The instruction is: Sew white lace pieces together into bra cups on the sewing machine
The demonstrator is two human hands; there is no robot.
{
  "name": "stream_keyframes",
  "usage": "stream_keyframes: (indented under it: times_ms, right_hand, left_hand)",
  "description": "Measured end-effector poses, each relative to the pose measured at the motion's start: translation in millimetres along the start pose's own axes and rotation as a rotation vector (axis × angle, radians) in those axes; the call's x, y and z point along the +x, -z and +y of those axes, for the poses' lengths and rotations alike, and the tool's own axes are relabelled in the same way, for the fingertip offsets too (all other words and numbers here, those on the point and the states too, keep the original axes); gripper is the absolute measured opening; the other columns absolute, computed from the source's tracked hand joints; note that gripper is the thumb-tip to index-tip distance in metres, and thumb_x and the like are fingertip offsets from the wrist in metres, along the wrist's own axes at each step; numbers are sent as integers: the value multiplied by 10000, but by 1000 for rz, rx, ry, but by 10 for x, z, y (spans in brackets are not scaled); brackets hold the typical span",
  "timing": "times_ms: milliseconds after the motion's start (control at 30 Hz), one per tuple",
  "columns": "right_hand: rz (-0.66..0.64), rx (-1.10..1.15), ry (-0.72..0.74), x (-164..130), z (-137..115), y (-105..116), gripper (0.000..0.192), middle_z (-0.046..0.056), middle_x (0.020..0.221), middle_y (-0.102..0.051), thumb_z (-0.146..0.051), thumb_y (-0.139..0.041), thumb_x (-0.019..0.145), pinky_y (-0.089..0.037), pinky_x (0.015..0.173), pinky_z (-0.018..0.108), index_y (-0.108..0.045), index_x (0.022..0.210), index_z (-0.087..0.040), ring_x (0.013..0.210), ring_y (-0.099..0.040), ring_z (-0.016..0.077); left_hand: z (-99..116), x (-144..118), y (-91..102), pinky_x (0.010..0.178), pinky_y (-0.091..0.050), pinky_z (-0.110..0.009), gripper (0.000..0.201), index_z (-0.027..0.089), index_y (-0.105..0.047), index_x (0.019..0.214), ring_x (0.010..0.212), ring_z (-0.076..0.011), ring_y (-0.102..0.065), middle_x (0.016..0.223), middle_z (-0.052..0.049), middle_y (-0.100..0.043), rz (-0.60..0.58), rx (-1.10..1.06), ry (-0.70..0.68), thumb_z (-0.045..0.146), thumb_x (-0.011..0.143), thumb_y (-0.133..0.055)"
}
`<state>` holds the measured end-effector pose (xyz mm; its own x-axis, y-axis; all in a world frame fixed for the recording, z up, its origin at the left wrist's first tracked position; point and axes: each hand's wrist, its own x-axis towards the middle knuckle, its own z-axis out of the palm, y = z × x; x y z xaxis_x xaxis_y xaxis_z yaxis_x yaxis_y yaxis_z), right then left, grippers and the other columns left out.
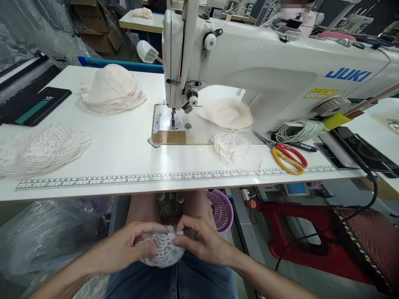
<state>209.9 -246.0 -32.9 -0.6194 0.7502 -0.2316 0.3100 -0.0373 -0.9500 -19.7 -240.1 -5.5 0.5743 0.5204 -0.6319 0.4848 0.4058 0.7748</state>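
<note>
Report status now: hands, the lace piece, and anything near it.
Left hand and right hand both grip lace piece over lap. Below table edge. Nothing between hands; pink basket behind.

Your left hand (129, 247) and right hand (202, 243) cover much of the white lace piece (162, 255) in your lap, so its full outline stays hidden. Your forearms run out of the bottom edge. The sewing machine (264, 62) is cut off at the top and right, and its needle area is too small for you to tell whether thread is in. The lace stack (37, 149) on the desk (124, 153) is clipped at the left edge. The ruler's (140, 179) numbers are too fine to read. A person's face at the top is blurred.
</note>
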Motion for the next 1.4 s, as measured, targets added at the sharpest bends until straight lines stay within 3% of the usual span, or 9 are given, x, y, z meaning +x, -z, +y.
stream_keyframes:
  times_ms: [133, 267, 533, 767, 933, 1100, 1267, 1400]
  right_hand:
    - [12, -168, 11, -7, -54, -17, 164, -21, 718, -530, -352, -541, 868, -353, 608, 217, -549, 859, -188, 647, -464, 109]
    - [47, -226, 35, -13, -62, -14, 170, -10, 733, -532, -348, -499, 892, -364, 638, 235, -529, 842, -188, 684, -480, 125]
    - [91, -111, 98, 10, -5, -47, 243, -5, 697, -542, -383, -522, 885, -346, 568, 212, -530, 772, -167, 639, -487, 109]
    - [142, -105, 112, 37, 1, -65, 242, 3, 727, -571, -378, -578, 855, -356, 589, 217, -522, 751, -167, 656, -504, 115]
    - [184, -85, 125, 53, -3, -46, 269, 9, 744, -570, -411, -574, 852, -367, 591, 222, -503, 745, -175, 662, -501, 119]
    - [201, -78, 151, 70, 5, -23, 272, 8, 753, -559, -412, -611, 825, -365, 588, 223, -499, 746, -177, 661, -489, 118]
    - [208, -67, 142, 84, -26, -28, 272, -2, 721, -537, -406, -594, 835, -354, 568, 219, -492, 732, -176, 645, -479, 115]
    - [213, -64, 118, 104, -76, -28, 253, -17, 698, -505, -392, -600, 832, -352, 567, 212, -495, 749, -177, 628, -453, 103]
  left_hand:
    - [32, 92, -77, 728, -399, -228, 313, 214, -656, 969, 822, -186, -570, 892, 12, -665, 98, 121, -77, 373, 703, -702]
    - [40, 175, -161, 612, -359, -203, 162, 177, -624, 747, 672, -147, -516, 667, 41, -583, 202, 126, -72, 338, 763, -616]
    - [82, 150, -163, 605, -365, -198, 187, 186, -659, 800, 686, -145, -533, 714, 29, -611, 175, 113, -79, 334, 815, -547]
    - [40, 139, -161, 723, -415, -224, 204, 200, -653, 933, 849, -195, -605, 880, 3, -685, 205, 51, -69, 313, 767, -616]
    - [77, 157, -155, 691, -404, -231, 186, 179, -676, 794, 773, -182, -594, 769, 1, -670, 213, 67, -95, 315, 815, -551]
    - [86, 164, -138, 763, -404, -248, 181, 174, -678, 750, 843, -189, -580, 868, -28, -636, 263, 89, -172, 302, 807, -564]
    - [99, 153, -162, 699, -398, -231, 156, 183, -666, 808, 796, -184, -582, 794, 1, -660, 247, 55, -117, 318, 794, -591]
    - [96, 181, -201, 647, -389, -224, 209, 161, -671, 755, 724, -171, -563, 727, -2, -653, 300, 7, -129, 354, 787, -598]
